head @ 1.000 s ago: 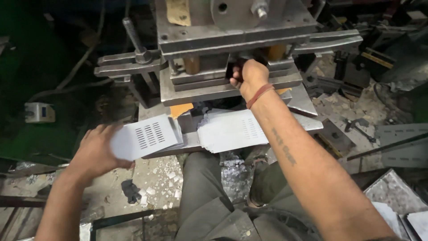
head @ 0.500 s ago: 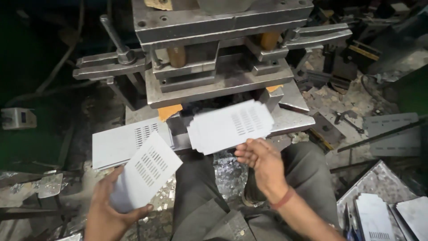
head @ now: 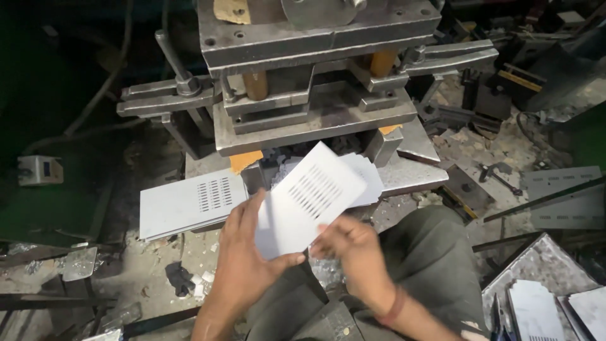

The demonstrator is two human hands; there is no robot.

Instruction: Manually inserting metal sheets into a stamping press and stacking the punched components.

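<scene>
Here, a white slotted metal sheet (head: 310, 202) is held tilted in front of the press (head: 315, 95), above the person's lap. The left hand (head: 249, 252) is closed on its lower left corner, with the thumb laid on top of the sheet. The right hand (head: 353, 252) is placed under the lower right edge; the fingers are curled there, but a firm grip cannot be told. A second white sheet (head: 369, 177) is seen just behind it. A stack of slotted sheets (head: 189, 205) is lying to the left, beside the press base.
</scene>
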